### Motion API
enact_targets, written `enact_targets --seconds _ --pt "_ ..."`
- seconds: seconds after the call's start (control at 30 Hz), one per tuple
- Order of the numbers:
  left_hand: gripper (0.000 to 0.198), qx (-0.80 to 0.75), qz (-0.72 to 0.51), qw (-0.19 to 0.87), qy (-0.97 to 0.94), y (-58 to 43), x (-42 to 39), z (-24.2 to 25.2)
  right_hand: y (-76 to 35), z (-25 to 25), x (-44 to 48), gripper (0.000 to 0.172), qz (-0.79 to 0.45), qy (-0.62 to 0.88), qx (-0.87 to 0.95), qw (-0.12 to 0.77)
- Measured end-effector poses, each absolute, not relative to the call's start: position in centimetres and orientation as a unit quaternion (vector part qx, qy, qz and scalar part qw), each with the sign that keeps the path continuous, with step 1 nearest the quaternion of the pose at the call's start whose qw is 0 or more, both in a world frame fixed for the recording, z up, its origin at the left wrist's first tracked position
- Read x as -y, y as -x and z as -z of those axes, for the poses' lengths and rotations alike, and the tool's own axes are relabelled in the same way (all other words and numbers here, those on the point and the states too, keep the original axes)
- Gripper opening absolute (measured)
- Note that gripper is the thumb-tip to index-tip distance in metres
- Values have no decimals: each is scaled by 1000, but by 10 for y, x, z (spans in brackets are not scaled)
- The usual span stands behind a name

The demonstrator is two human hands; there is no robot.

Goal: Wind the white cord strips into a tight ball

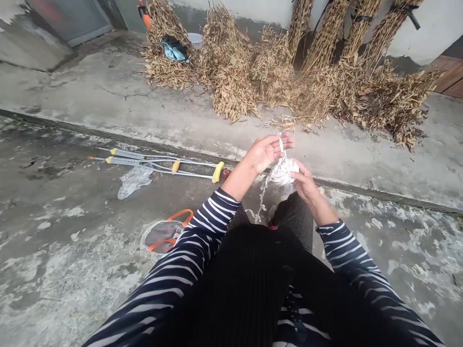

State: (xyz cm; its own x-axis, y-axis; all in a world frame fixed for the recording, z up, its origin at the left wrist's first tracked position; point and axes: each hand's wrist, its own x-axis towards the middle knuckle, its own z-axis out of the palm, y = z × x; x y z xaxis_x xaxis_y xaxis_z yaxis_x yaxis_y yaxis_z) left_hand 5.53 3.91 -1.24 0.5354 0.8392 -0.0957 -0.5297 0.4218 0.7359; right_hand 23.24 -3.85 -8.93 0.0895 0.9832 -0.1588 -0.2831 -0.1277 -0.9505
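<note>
A bundle of white cord [282, 172], flat like a fabric strip and marked with dark flecks, is gripped at its right side by my right hand [306, 182]. From its top a strand runs up to my left hand [266, 153], palm turned up, and crosses the fingers there. The left fingers are fairly straight, with the strand caught between them and the thumb. Another length of cord [261, 200] hangs below the bundle toward the ground between my legs. Part of the right fingers is hidden behind the bundle.
A pair of metal crutches [170, 166] lies on the ground to the left, with a clear plastic bag [135, 180] beside them. Closer stands a bag with orange handles [161, 233]. Dried plant bundles [231, 72] lean along the wall beyond a low concrete step [108, 91].
</note>
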Motion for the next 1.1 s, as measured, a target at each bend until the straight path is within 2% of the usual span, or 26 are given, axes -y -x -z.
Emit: enact_targets --seconds 0.4,0.63,0.77,0.87,0.97,1.03,1.1 --pt "20 -275 -423 816 -283 -69 -35 29 -218 85 44 75 -558 474 411 544" --pt "14 -272 -403 803 -344 -47 -52 35 -228 72 45 60 -519 531 409 531" --pt "18 -267 -330 784 -454 -29 -69 34 -255 61 51 58 -500 566 435 490" --pt "15 -321 -229 716 -576 -26 -75 34 -274 52 58 59 -516 578 473 419" --pt "15 -347 -145 568 -732 -35 -74 33 -281 44 68 64 -597 513 494 368" --pt "20 -313 -131 493 -801 -43 -72 34 -281 41 76 67 -649 462 472 378" --pt "21 -290 -125 492 -811 -48 -71 39 -280 37 82 69 -667 432 435 424"
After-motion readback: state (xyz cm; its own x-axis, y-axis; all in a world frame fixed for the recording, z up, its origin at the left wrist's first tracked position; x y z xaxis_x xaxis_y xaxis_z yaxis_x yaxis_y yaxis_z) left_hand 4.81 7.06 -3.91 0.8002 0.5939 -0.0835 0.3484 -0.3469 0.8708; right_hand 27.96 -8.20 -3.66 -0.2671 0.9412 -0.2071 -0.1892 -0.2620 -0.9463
